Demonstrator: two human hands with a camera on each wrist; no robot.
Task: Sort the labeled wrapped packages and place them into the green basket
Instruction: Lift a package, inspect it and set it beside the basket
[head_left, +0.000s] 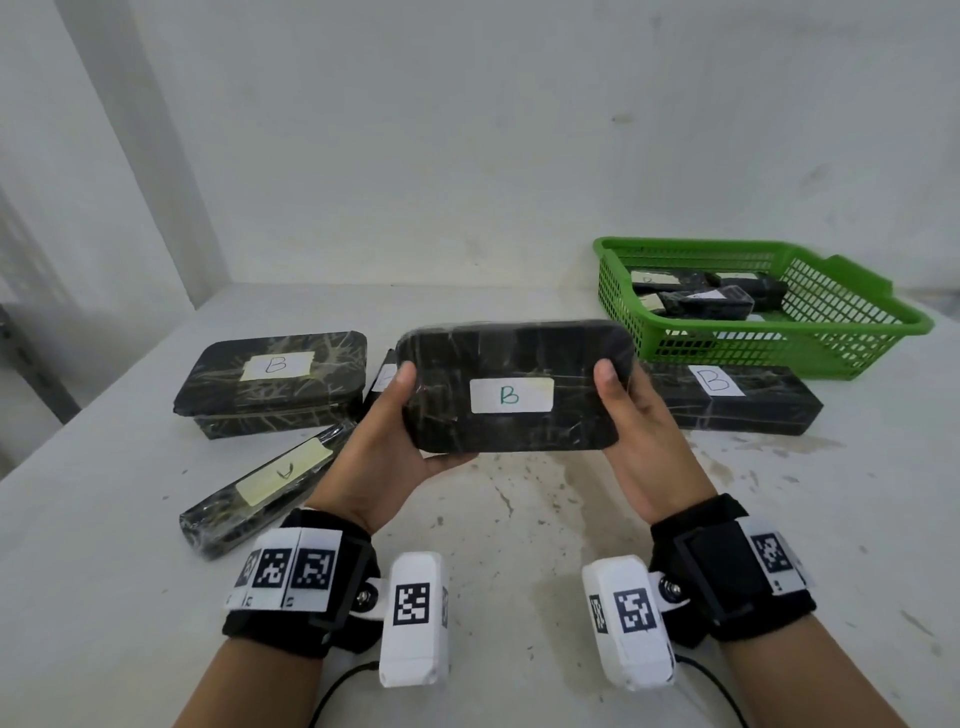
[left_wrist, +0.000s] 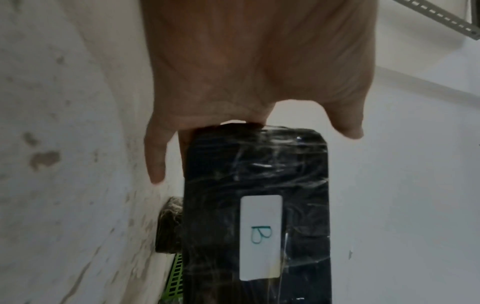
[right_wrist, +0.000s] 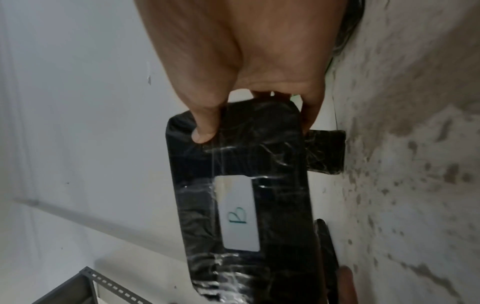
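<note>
With both hands raised over the table (head_left: 519, 519), I note my left hand (head_left: 379, 447) grasping the left end of the black wrapped package labelled B (head_left: 514, 387), thumb on top, and my right hand (head_left: 649, 436) grasping its right end likewise. Package is held clear of the surface, label up. At 2 o'clock from it: green basket (head_left: 857, 332) holding several wrapped packages. Just at 3 o'clock, a long B package (head_left: 737, 397) lies on the table. At 9 o'clock, a B box (head_left: 270, 384); at 8 o'clock, a slim A-labelled package (head_left: 270, 480).
</note>
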